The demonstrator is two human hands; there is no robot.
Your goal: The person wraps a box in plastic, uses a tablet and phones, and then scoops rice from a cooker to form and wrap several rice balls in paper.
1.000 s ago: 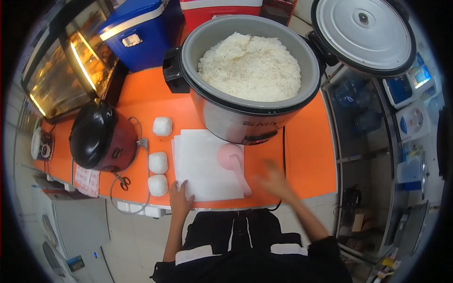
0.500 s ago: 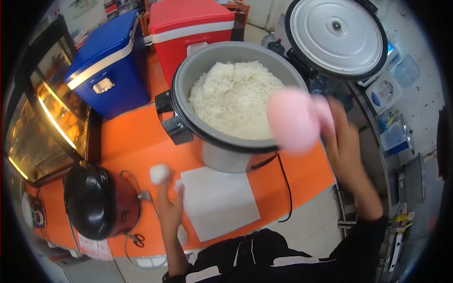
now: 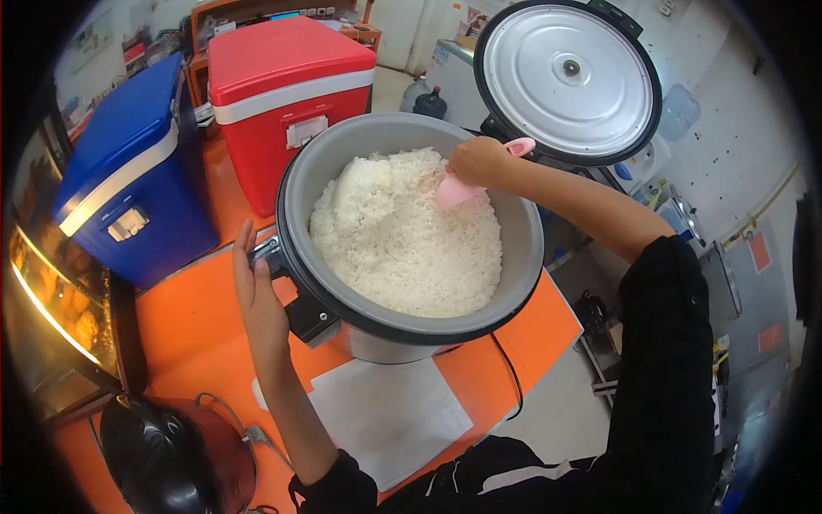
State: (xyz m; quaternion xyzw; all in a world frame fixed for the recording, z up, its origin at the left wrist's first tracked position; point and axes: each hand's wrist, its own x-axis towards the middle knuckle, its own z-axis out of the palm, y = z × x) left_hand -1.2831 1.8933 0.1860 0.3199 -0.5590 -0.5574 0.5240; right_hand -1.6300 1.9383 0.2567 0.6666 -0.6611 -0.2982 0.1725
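My right hand [image 3: 477, 161] is closed around the handle of a pink rice paddle [image 3: 460, 192], whose blade is pushed into the white cooked rice [image 3: 402, 244]. The rice fills much of a large grey-walled rice cooker [image 3: 522, 248], with its round metal lid [image 3: 565, 81] tilted up behind. Beside the cooker's black left handle [image 3: 310, 317], my left hand [image 3: 259, 295] has its fingers stretched out. Whether it touches the handle is hard to tell. A small white rounded thing [image 3: 259, 394] is partly hidden by my left forearm.
White paper sheets [image 3: 390, 420] lie on the orange table [image 3: 193, 313] before the cooker. Behind stand a red cooler [image 3: 287, 86] and a blue cooler [image 3: 128, 171]. A lit glass cabinet [image 3: 73, 321] and a small black-lidded cooker [image 3: 154, 454] occupy the left. A black cable [image 3: 514, 377] hangs at right.
My right hand has brought the pink paddle from the cooker's right side into the rice. My left hand has moved up from the small white lump to the cooker's left handle. The view has shifted.
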